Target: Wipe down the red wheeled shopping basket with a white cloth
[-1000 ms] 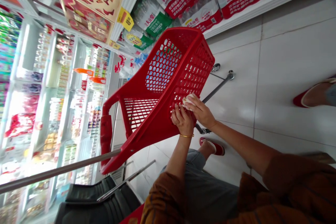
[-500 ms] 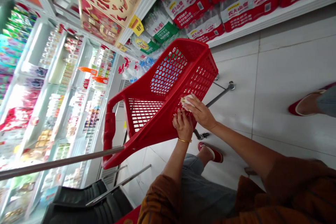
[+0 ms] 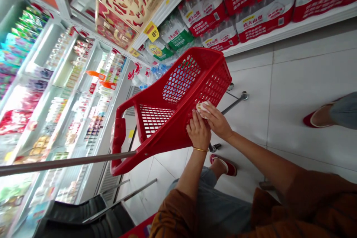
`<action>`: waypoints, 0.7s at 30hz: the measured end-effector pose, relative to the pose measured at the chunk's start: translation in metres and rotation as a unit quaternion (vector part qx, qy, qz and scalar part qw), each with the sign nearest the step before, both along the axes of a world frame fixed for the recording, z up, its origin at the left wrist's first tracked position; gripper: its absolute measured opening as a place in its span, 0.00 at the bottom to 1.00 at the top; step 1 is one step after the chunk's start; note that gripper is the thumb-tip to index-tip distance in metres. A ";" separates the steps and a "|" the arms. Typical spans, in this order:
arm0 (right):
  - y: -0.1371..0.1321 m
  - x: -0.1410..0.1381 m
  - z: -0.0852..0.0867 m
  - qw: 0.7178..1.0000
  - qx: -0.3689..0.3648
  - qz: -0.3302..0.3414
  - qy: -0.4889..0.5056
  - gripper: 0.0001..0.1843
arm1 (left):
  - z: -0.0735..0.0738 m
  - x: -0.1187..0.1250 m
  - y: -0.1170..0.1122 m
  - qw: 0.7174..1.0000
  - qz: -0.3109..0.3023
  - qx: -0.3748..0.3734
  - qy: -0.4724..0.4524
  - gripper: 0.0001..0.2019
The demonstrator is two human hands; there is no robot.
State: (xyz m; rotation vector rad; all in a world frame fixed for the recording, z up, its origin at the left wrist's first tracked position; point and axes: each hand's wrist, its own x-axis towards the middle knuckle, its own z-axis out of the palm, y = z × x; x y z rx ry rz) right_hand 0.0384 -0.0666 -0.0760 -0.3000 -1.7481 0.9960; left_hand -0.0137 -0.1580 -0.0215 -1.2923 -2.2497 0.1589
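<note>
A red plastic shopping basket on a metal frame stands tilted in view, its side wall full of small holes. Against that wall my right hand presses a white wadded cloth, fingers closed over it. Just left of the cloth, my left hand lies on the same wall with its fingers stretched out, a thin gold bracelet at the wrist. The two hands nearly touch. Inside, the basket holds nothing that I can see. The palm side of both hands is hidden.
Shrink-wrapped bottled water fills the low shelf behind the basket. A lit refrigerated case runs along the left. A metal pole crosses near the handle, and black slatted parts lie lower left. My shoes are on the tiled floor.
Both hands and the cloth have shifted slightly to the right along the basket wall. The left fingers look straighter. The whole view has moved a little.
</note>
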 end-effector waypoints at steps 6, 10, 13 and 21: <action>0.007 0.000 -0.001 1.000 -0.003 -0.014 0.000 0.20 | 0.005 0.000 0.017 0.999 0.012 -0.041 0.003 0.27; 0.011 0.001 -0.001 1.000 -0.015 -0.027 0.004 0.20 | 0.008 0.000 0.025 0.998 0.019 -0.053 0.003 0.27; 0.014 0.001 0.002 0.999 -0.013 -0.030 0.012 0.20 | 0.009 -0.001 0.029 0.999 0.014 -0.041 -0.008 0.27; 0.034 -0.017 0.015 0.998 0.037 0.000 0.052 0.21 | 0.003 -0.018 0.027 0.999 -0.030 0.014 -0.043 0.23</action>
